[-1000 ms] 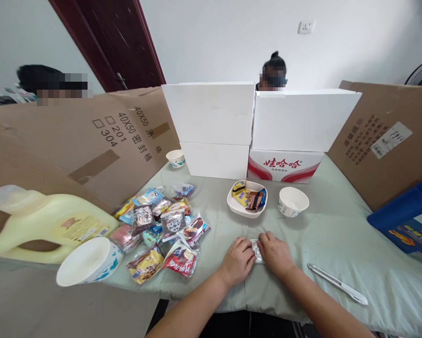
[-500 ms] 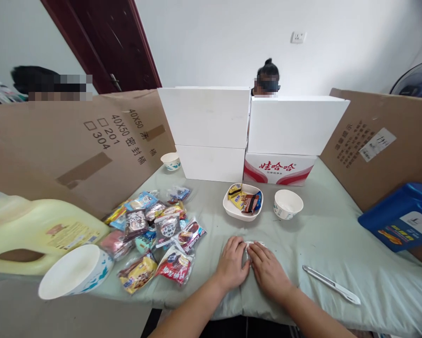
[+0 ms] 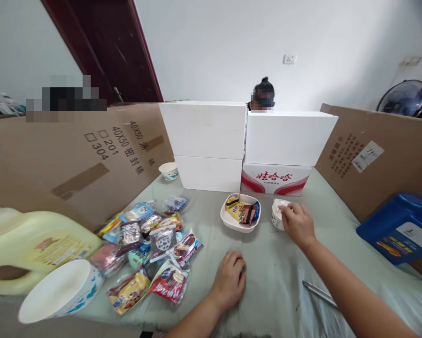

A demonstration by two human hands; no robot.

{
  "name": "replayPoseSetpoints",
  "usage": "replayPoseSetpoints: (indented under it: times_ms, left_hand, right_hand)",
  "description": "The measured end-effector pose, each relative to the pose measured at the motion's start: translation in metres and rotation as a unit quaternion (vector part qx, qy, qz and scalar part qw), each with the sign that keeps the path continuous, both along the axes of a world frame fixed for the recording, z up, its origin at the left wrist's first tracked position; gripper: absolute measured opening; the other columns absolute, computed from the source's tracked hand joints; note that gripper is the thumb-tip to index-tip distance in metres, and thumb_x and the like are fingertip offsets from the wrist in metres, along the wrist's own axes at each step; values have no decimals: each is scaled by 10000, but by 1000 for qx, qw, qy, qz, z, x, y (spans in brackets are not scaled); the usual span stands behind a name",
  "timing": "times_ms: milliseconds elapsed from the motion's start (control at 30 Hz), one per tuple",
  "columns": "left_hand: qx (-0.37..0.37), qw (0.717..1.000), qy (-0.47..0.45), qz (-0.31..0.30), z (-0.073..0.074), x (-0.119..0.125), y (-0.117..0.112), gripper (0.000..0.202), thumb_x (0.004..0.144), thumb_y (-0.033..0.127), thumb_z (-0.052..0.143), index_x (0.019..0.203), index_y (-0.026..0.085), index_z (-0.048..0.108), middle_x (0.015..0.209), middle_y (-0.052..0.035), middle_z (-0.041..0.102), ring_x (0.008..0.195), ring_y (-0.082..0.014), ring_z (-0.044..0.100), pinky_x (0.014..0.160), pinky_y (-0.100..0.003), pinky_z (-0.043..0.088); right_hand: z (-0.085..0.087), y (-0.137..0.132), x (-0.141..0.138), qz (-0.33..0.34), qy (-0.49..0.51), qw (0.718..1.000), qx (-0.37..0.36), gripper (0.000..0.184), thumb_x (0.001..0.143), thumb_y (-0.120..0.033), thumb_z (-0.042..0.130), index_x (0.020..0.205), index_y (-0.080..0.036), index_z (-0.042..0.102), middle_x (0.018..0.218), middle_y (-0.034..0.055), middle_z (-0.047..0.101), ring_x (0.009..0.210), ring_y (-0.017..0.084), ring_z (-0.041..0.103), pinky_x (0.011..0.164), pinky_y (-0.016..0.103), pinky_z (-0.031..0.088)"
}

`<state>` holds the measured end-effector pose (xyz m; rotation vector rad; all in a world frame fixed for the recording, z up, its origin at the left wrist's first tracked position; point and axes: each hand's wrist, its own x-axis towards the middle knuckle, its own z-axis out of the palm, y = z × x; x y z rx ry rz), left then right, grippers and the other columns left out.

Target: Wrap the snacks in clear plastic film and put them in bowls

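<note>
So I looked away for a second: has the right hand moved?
Yes. The right hand has left the left hand and gone forward to the small white bowl beside the snack dish.

Brightness: soft, even daylight is filling the room, and the white wall (image 3: 214,42) is reading bright without burning out.
Source: the light is arriving diffusely; its direction cannot be told.
Shadows: faint, soft-edged shadows are sitting on the table (image 3: 277,272) under the left hand (image 3: 230,281) and beside the snack bowl (image 3: 239,224).
Glare: the foil snack packets (image 3: 150,239) are catching small highlights, and the white foam boxes (image 3: 203,129) are nearly washing out.
Blur: the right hand (image 3: 297,224) and the white cup (image 3: 277,213) beneath it are smearing slightly.
Distortion: the wide lens is stretching the yellow jug (image 3: 38,244), the paper bowl (image 3: 56,293) and the blue container (image 3: 401,230) at the edges.
Focus: the centre is staying sharpest, and the corners are softening.
</note>
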<state>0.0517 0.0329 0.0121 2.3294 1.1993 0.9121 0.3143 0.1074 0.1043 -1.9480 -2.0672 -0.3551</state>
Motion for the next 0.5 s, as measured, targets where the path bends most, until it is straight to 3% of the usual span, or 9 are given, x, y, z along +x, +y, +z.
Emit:
replayPoseSetpoints:
  times_ms: [67,167,233,300,367,433,500]
  left_hand:
    - [3,1000,11,3,-2,0,0,254,699,54,523,898,203,577,1054,-91,573,1039,-264,516,927,-465,473]
    - [5,1000,26,10,-7,1,-3,262,690,64,547,916,191,588,1070,-95,577,1051,-263,508,947,-454,462]
    - [4,999,40,17,-10,3,-7,257,692,81,567,924,186,599,1082,-97,583,1057,-263,510,957,-445,458]
    - [-3,998,64,15,-7,3,-8,242,710,118,591,941,187,612,1099,-98,595,1058,-266,522,954,-436,464]
    - [-27,995,92,-1,5,-1,1,231,746,171,604,973,202,622,1082,-80,623,1015,-247,560,911,-396,497]
    - [-64,989,130,8,29,-16,25,228,797,214,586,1020,234,627,1032,-44,654,938,-207,602,847,-335,526]
    - [-79,966,215,118,61,-43,63,237,843,237,557,1067,255,629,1089,-39,646,991,-204,599,900,-330,502]
  right_hand:
    - [9,29,12,-2,-5,999,-50,303,884,-167,457,1078,-188,689,1034,131,643,963,245,561,844,363,410]
    - [8,55,16,12,-6,992,-122,230,811,-142,506,860,-189,726,819,87,674,752,193,604,703,300,428]
    - [6,58,13,10,-6,990,-137,264,835,-168,462,878,-182,722,829,99,688,732,204,620,672,311,435]
    - [5,48,11,14,-4,992,-125,329,884,-216,393,985,-170,702,971,133,694,855,245,635,722,352,453]
    - [-1,29,14,44,9,995,-90,362,912,-293,362,1047,-175,677,1072,135,680,985,268,617,805,386,461]
    - [-14,2,23,112,44,992,-29,350,902,-378,390,998,-207,680,1028,109,696,980,260,628,830,392,478]
    - [-36,-29,39,174,71,982,25,326,877,-459,445,952,-253,685,963,88,706,917,258,648,817,401,501]
